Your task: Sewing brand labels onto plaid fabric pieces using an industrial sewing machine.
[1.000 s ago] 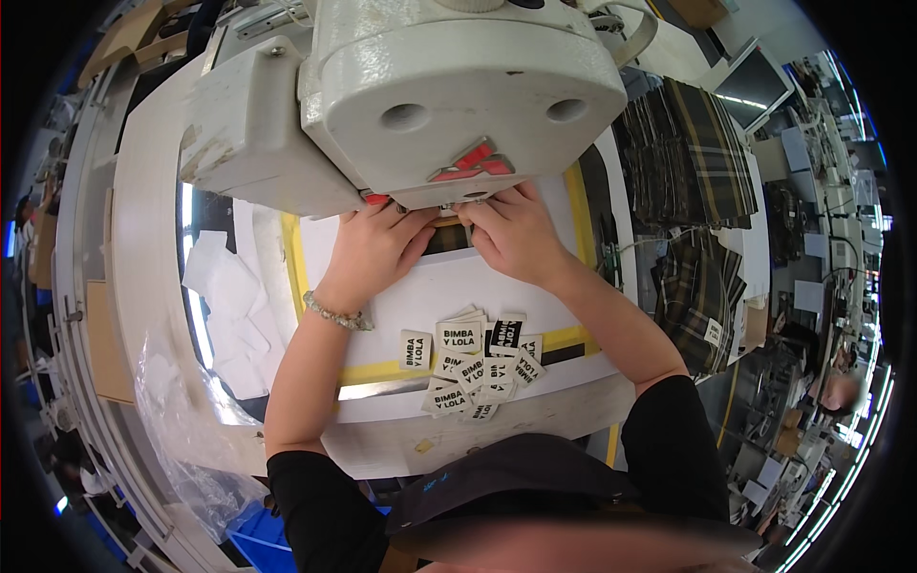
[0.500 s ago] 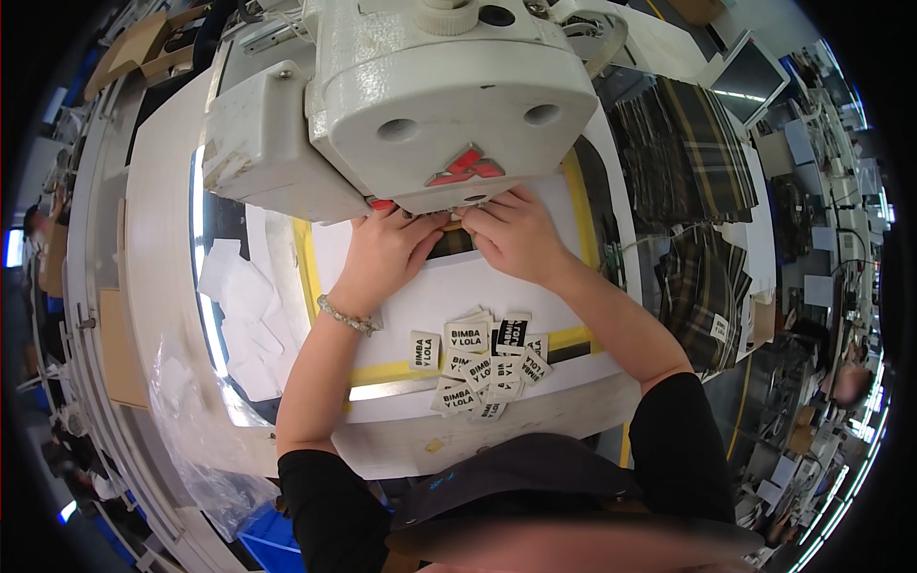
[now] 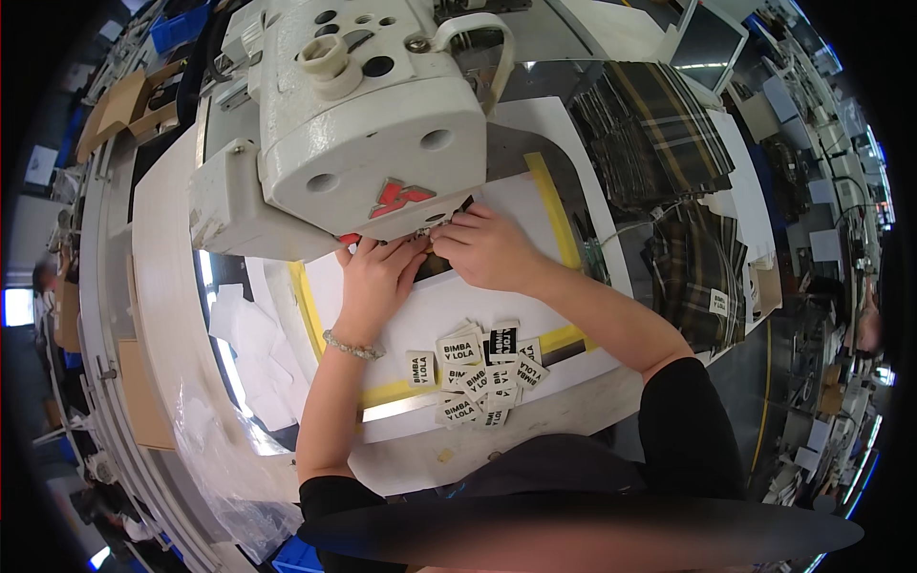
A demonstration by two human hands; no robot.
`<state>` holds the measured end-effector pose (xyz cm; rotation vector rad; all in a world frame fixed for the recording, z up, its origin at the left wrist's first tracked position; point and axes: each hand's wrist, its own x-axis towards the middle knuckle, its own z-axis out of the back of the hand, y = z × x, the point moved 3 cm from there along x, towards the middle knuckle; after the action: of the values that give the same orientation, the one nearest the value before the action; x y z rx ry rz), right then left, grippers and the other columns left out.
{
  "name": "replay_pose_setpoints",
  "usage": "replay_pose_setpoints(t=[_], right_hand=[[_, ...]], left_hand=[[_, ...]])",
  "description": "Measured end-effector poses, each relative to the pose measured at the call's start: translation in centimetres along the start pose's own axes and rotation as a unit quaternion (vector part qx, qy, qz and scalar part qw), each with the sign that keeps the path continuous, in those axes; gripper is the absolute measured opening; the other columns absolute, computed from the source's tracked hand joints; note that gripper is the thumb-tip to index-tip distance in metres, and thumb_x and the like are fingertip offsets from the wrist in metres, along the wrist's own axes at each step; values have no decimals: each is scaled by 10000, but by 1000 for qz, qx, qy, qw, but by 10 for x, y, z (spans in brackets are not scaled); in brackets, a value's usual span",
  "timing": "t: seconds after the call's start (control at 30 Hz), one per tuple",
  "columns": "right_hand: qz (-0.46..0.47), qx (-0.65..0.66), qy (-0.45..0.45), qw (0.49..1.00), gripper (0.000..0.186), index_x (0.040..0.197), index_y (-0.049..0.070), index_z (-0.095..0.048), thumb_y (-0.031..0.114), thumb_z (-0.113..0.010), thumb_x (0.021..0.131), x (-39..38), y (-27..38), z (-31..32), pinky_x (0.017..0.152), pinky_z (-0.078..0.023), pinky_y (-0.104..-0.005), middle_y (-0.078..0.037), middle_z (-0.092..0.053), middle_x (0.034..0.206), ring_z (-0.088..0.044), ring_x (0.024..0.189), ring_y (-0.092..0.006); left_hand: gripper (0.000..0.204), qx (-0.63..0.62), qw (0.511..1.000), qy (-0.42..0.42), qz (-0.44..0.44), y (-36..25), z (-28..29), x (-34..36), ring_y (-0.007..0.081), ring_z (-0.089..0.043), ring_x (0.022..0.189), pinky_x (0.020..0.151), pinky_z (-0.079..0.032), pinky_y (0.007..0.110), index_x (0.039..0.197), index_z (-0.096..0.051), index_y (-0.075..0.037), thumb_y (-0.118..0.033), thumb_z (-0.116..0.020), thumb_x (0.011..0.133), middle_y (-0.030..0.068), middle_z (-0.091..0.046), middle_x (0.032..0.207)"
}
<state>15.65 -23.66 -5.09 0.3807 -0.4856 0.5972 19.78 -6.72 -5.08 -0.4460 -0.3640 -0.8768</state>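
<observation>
Under the head of a white industrial sewing machine (image 3: 377,134), both my hands hold a small piece of dark plaid fabric (image 3: 434,267). My left hand (image 3: 375,279) has its fingers bent and its fingertips pressed to the fabric's left side. My right hand (image 3: 487,250) is closed, pinching the right side close to the needle area. The machine head hides the needle and part of the fingertips. Nearer to me, a loose pile of white woven labels (image 3: 478,377) with dark lettering lies on the white work surface (image 3: 392,358); one black label (image 3: 501,342) is among them.
Stacked dark plaid fabric pieces (image 3: 654,134) lie to the right, with more plaid pieces (image 3: 697,277) nearer me. White paper scraps (image 3: 253,349) are at the left, beside a clear plastic bag (image 3: 224,468). Yellow tape (image 3: 554,210) borders the work surface. A monitor (image 3: 709,46) stands far right.
My view has tilted and shifted, so the machine sits further left and shows more of its top. Both hands stay on the fabric under the machine head, in nearly the same pose.
</observation>
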Motion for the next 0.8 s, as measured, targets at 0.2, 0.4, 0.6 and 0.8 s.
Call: replay_pose_setpoints(t=[0.2,0.4,0.6,0.8], right_hand=[[82,30,-62,994,113,703,78,-549,35,-628,635,-4,6,11,645,-439,-310,-26,-571,699,-544,632,-203],[97,48,-126,986,123,675,102,-492,69,-603,635,2,2,15,599,-422,-316,-27,-469,628,-513,594,-206],[100,60,-150,982,123,689,104,-498,65,-599,633,4,-4,14,560,-419,-329,-26,-473,631,-507,569,-222],[84,73,-171,979,115,698,104,-506,65,-599,641,0,-5,14,562,-428,-343,-30,-483,632,-513,566,-226]], left_hand=[[190,-2,1000,7,9,0,2,0,176,-586,951,731,-313,405,986,-744,-192,-186,-729,798,-36,-706,956],[163,-1,1000,19,19,11,6,6,255,-641,816,711,-442,403,953,-763,-157,-179,-731,794,78,-696,893],[137,-20,1000,-11,1,27,1,5,315,-626,651,551,-510,397,920,-761,-117,-170,-718,802,145,-664,758],[133,4,1000,17,19,23,-2,3,323,-601,654,636,-437,426,895,-773,-116,-205,-722,810,137,-631,687]])
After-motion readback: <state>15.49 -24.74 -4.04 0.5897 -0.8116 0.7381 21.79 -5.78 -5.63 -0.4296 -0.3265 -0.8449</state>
